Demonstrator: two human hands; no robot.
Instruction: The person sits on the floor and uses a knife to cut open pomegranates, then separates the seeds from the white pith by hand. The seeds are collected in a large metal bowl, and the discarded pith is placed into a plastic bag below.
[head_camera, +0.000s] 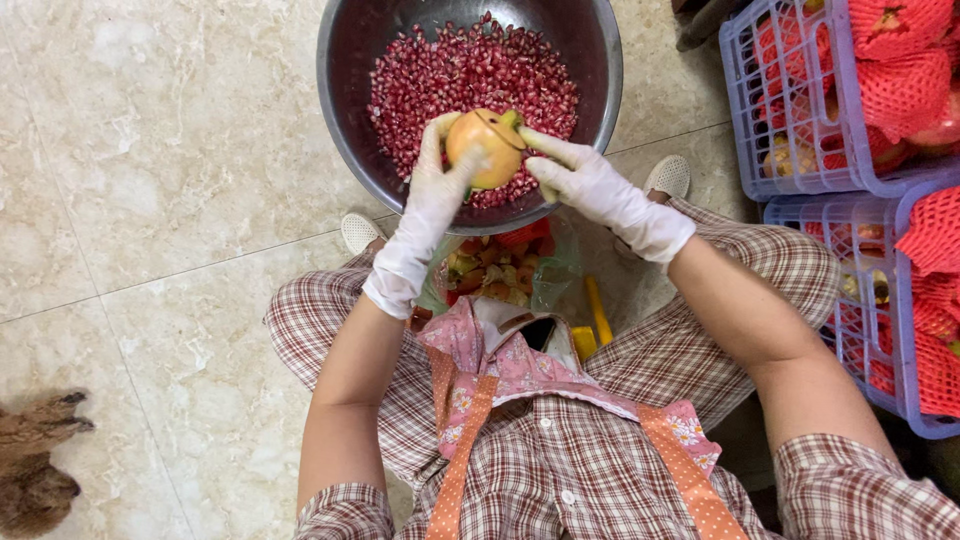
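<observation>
- Two gloved hands hold one pomegranate (487, 147) over the near side of a dark metal bowl (345, 120) that stands on the tiled floor (160, 150).
- Left hand (438, 178): its grip is closed round the left side of the fruit, thumb across the front of the skin, fingers curled over the top and behind. The forearm rises from the lower left, bare from elbow to the white glove cuff.
- Right hand (585, 180): its grip is partly closed, with fingertips pressing the right edge of the fruit near its greenish crown and the palm held off the skin. The wrist is bent, and the forearm runs down to the right.
- Red pomegranate seeds (470, 70) cover the bottom of the bowl, directly beneath and beyond the fruit.
- Between the person's knees, just below the bowl, a clear bag of peel scraps (490, 270) lies open.
- Lilac plastic crates (800, 110) of fruit wrapped in red foam netting stand at the right.
</observation>
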